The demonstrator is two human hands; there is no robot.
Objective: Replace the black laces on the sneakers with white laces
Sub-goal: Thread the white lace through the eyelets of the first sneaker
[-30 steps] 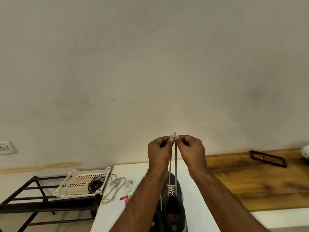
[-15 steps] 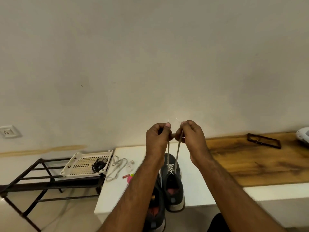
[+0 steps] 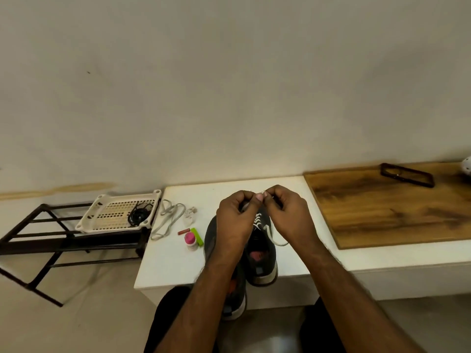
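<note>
Two dark grey sneakers stand side by side on the white table (image 3: pixel 168 261). The right sneaker (image 3: pixel 262 258) has a white lace (image 3: pixel 258 220) threaded through its front eyelets, with a slack loop hanging off its right side. The left sneaker (image 3: pixel 211 235) is mostly hidden under my left forearm. My left hand (image 3: pixel 235 220) and my right hand (image 3: pixel 290 215) meet just above the right sneaker's toe, each pinching an end of the white lace. A loose grey-white lace (image 3: pixel 168 221) lies on the table to the left.
A white perforated tray (image 3: pixel 114 212) holding a coiled black lace (image 3: pixel 139 215) sits on a dark metal rack (image 3: pixel 51 240). A pink-capped bottle (image 3: pixel 190 240), a green stick and a small red piece lie left of the sneakers. A wooden board (image 3: pixel 392 207) with a dark phone case (image 3: pixel 406 174) is at right.
Both hands have come down from holding the lace ends pulled up taut to just above the sneaker. The lace has gone slack. The camera has tilted downwards.
</note>
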